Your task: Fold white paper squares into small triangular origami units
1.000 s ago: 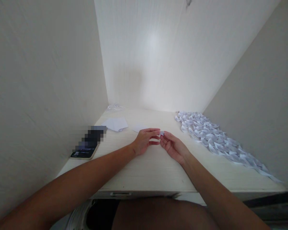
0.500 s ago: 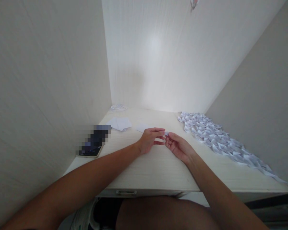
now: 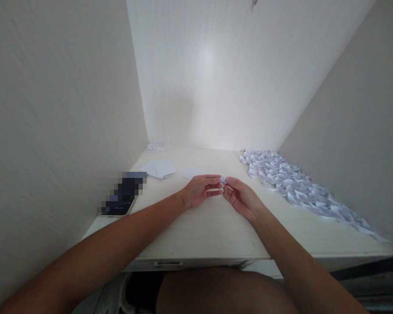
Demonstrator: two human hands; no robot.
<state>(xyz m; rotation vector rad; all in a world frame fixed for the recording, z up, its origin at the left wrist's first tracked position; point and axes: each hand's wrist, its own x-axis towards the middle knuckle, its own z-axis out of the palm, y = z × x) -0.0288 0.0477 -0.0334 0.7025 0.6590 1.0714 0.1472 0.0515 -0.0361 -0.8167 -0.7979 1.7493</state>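
Observation:
Between my fingertips, over the middle of the desk, is a small piece of white paper (image 3: 223,179). My left hand (image 3: 201,190) pinches its left side with thumb and forefinger, the other fingers stretched out below. On its right side the paper is pinched by my right hand (image 3: 238,194), whose remaining fingers are curled. Most of the paper is covered by fingers, so its folds cannot be made out. Just behind my left hand lies a flat white sheet (image 3: 190,173), and further left a small stack of white paper (image 3: 159,168).
A long heap of curled white paper pieces (image 3: 291,183) runs along the right wall. Thin paper strips (image 3: 157,147) lie in the back left corner. A phone (image 3: 121,196), partly blurred out, rests against the left wall. The desk (image 3: 199,235) has a drawer handle (image 3: 168,264) in front.
The whole view has shifted slightly, so everything sits a little further left. Both hands keep their pinch on the small paper, with only slight finger movement.

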